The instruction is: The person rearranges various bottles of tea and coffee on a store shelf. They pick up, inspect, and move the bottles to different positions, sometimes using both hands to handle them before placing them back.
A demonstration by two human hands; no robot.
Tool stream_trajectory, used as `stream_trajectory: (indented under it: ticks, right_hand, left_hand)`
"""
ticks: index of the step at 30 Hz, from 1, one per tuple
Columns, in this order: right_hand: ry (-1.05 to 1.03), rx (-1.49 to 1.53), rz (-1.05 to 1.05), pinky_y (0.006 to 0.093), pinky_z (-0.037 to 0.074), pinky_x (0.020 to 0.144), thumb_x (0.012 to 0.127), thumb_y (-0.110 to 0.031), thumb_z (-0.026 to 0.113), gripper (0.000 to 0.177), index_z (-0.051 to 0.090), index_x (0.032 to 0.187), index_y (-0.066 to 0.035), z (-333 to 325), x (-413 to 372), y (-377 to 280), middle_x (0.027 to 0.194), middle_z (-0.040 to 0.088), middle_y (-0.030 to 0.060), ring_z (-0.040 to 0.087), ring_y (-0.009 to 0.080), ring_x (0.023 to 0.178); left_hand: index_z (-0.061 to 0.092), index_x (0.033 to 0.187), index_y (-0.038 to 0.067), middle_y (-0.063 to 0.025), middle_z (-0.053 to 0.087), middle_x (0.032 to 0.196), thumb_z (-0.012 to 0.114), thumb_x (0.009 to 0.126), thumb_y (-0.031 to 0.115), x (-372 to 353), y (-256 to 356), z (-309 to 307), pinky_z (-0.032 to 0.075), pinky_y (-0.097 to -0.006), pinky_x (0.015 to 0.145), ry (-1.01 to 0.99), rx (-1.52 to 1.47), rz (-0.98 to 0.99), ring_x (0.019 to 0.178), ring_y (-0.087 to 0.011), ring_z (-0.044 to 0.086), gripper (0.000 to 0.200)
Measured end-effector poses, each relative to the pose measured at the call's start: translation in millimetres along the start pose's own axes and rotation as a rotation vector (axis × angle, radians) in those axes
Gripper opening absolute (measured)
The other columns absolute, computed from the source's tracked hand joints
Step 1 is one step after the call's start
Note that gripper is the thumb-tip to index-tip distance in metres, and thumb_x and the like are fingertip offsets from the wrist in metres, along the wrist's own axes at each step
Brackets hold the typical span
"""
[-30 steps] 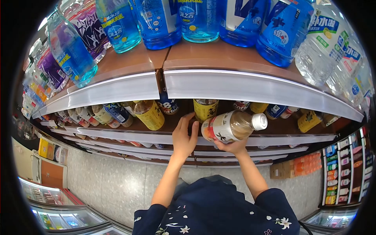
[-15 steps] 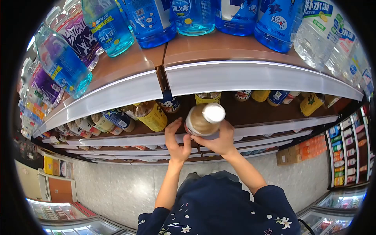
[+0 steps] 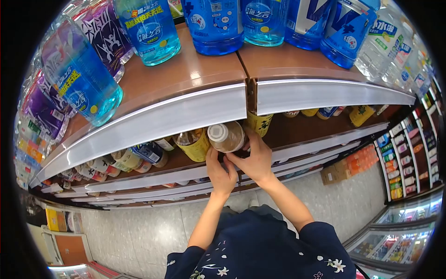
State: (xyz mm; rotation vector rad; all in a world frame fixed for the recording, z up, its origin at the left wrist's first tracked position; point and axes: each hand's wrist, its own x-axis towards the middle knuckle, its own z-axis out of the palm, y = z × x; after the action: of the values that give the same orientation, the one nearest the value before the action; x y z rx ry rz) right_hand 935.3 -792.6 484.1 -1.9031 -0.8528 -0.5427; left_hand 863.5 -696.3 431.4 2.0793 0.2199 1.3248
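A bottle with a white cap and a pale brown drink (image 3: 234, 137) is at the front of the second shelf, tilted with its cap toward me. My right hand (image 3: 255, 158) is wrapped round its right side. My left hand (image 3: 220, 174) is at its lower left, fingers against or close beside it; the contact is partly hidden. To its left stands a yellow-labelled bottle (image 3: 194, 145), and another yellow-labelled bottle (image 3: 259, 123) is behind my right hand. The lower part of the held bottle is hidden by my hands.
Large blue bottles (image 3: 213, 28) line the top shelf (image 3: 186, 74), whose white front strip (image 3: 325, 95) overhangs the second shelf. More bottles (image 3: 148, 153) stand at the left. Cartons (image 3: 334, 173) and orange packs (image 3: 362, 159) sit on the floor at the right.
Both hands and the bottle have moved in to the shelf, closer to the yellow-labelled bottle on the left. The view has shifted, with the shelf gap now further right.
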Motion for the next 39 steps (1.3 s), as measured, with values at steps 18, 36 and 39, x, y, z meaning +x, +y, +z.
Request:
stream_trajectory:
  ticks: [18,36,39]
  right_hand:
    - [0.255,-0.151,0.219,0.0370,0.052,0.081,0.075,-0.014,0.080,0.053,0.057,0.121,0.002,-40,-13,-5,0.112,0.062,0.0176,0.064,0.0283,0.092]
    - [-0.107,-0.068,0.238,0.0431,0.047,0.093,0.066,-0.041,0.086,0.080,0.054,0.127,0.000,-73,18,48,0.116,0.064,0.0202,0.059,0.0382,0.106]
    - [-0.123,-0.112,0.200,0.0438,0.046,0.093,0.066,-0.042,0.086,0.080,0.054,0.127,0.000,-107,18,73,0.112,0.065,0.0195,0.059,0.0383,0.106]
  left_hand:
    - [0.045,0.134,0.000,-0.0219,0.051,0.131,0.072,0.078,0.012,6,-6,14,0.050,-0.0455,0.088,0.085,0.201,0.304,0.108,-0.0396,0.056,0.064]
    - [0.049,0.129,-0.003,-0.0220,0.051,0.127,0.067,0.081,0.002,-12,33,8,0.039,-0.0445,0.101,0.079,-0.050,0.185,0.117,-0.0378,0.050,0.051]
    - [0.053,0.123,-0.002,-0.0209,0.054,0.124,0.067,0.080,0.000,-7,64,34,0.040,-0.0428,0.100,0.092,-0.088,0.209,0.116,-0.0358,0.052,0.045]
